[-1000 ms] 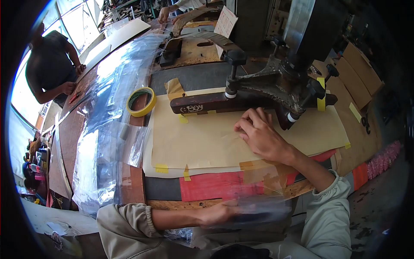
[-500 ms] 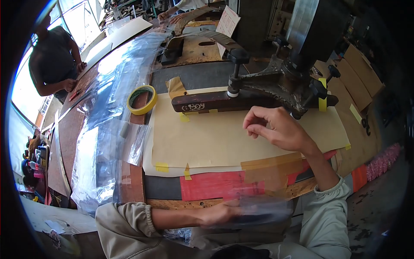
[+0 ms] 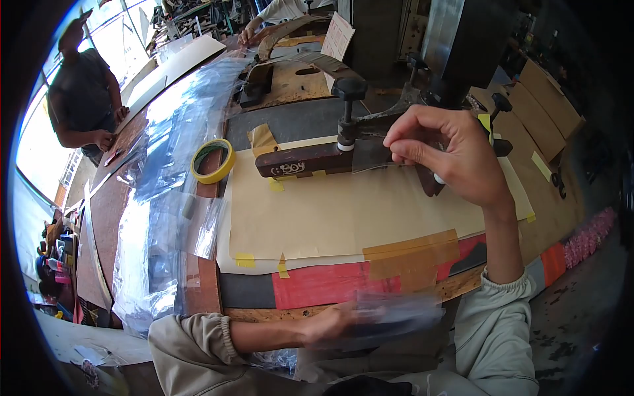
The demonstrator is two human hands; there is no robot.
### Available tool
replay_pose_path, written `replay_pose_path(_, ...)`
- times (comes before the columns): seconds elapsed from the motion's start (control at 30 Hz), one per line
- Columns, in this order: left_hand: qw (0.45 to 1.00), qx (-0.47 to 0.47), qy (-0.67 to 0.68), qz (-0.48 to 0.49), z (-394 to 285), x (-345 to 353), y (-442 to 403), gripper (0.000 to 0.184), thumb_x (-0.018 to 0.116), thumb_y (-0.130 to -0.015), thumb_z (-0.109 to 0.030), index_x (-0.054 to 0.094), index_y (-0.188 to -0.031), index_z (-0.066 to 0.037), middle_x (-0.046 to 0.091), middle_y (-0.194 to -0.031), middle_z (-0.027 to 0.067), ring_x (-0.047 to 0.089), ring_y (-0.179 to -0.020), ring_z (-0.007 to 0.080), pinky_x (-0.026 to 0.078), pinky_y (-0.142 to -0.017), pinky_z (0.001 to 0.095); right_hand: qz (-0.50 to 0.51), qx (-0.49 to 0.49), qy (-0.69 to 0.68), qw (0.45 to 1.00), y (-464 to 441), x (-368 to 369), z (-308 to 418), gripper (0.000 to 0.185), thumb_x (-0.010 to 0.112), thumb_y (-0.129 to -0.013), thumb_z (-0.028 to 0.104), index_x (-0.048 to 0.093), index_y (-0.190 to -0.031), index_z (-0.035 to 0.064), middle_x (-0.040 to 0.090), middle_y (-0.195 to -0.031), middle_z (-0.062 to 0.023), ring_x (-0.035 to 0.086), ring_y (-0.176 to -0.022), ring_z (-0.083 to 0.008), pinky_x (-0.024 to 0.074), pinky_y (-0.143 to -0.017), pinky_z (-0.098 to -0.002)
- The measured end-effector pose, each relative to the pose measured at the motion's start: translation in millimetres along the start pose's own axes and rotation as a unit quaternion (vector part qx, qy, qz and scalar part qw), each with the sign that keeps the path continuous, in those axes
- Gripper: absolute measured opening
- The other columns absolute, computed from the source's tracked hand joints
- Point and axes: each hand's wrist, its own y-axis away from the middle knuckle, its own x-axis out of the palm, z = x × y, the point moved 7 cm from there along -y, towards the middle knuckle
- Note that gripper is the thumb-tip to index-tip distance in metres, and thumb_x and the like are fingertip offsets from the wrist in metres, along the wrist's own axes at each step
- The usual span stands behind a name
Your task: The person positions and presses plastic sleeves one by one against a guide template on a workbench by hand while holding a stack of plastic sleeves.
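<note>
My left hand (image 3: 330, 325) is closed on a blurred stack of clear plastic sleeves (image 3: 403, 320), held low over the bench's front edge. Thumb and fingertips of my right hand (image 3: 456, 152) are pinched together, and a thin see-through piece of plastic film (image 3: 371, 156) shows at their tips. Behind that hand lies a dark clamp bar (image 3: 290, 163) with white writing, pressing on a tan paper sheet (image 3: 297, 211). The sheet's edges carry bits of yellow tape (image 3: 244, 259) and a brown tape strip (image 3: 411, 252).
A yellow tape roll (image 3: 228, 165) sits left of the sheet, beside a long spread of clear plastic (image 3: 155, 218). The press post (image 3: 462, 46) rises at the back right. A person (image 3: 82, 99) stands at the far left; another person's hand (image 3: 249, 33) shows at the back.
My right hand has risen and moved right, nearer the clamp, with a film piece now visible at its fingertips. My left hand keeps the plastic sleeves in about the same place.
</note>
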Motion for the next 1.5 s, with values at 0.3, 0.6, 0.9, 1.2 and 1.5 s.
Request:
replay_pose_path(0.3,0.946,-0.254,0.202,-0.020,-6.1,1.2,-1.1,0.049,0.043,-0.094,-0.035,0.038,-0.137,-0.011,0.035,-0.139,0.0083,0.037,-0.125,0.0193,0.032,-0.102,0.0333,-0.061,-0.138,0.113,0.982,9.8,10.6,27.1,0.009,0.066,-0.073,-0.003,0.066,-0.081,0.0010,0.062,-0.077,-0.0062,0.060,-0.069,-0.0141,0.0463,-0.062,-0.0245)
replay_pose_path(0.6,0.949,-0.174,0.248,-0.088,18.2,11.7,7.1,0.043,0.045,-0.093,-0.026,0.043,-0.133,-0.009,0.043,-0.134,0.0051,0.042,-0.120,0.0177,0.035,-0.101,0.0312,0.052,-0.108,0.241,0.963,7.1,37.7,-3.9,0.012,0.055,-0.073,-0.004,0.061,-0.082,0.0015,0.061,-0.080,-0.0110,0.061,-0.077,-0.0292,0.0482,-0.069,-0.0375)
replay_pose_path(0.9,0.916,-0.277,0.268,-0.113,-12.9,9.2,6.6,0.041,0.043,-0.093,-0.021,0.044,-0.132,-0.008,0.046,-0.130,0.0012,0.045,-0.116,0.0139,0.036,-0.096,0.0278,0.101,-0.083,0.312,0.941,21.4,73.8,-46.5,0.016,0.060,-0.074,0.003,0.059,-0.090,0.0041,0.057,-0.092,-0.0090,0.056,-0.092,-0.0252,0.0447,-0.081,-0.0381)
replay_pose_path(1.2,0.934,-0.207,0.263,-0.125,-2.6,12.6,5.6,0.040,0.043,-0.092,-0.015,0.044,-0.132,-0.008,0.048,-0.127,0.0023,0.046,-0.112,0.0130,0.036,-0.092,0.0254,0.128,-0.029,0.311,0.941,26.4,81.7,-69.3,0.037,0.063,-0.078,0.012,0.054,-0.112,0.0015,0.052,-0.105,-0.0124,0.049,-0.102,-0.0285,0.0374,-0.089,-0.0422)
replay_pose_path(1.5,0.993,-0.104,-0.026,-0.054,5.3,11.0,6.0,0.057,0.054,-0.079,0.005,0.043,-0.133,-0.009,0.041,-0.136,0.0154,0.037,-0.127,0.0297,0.030,-0.106,0.0373,0.104,-0.057,0.359,0.926,27.0,81.3,-51.8,0.019,0.062,-0.074,0.007,0.057,-0.091,0.0036,0.054,-0.092,-0.0109,0.048,-0.095,-0.0261,0.0362,-0.082,-0.0397)
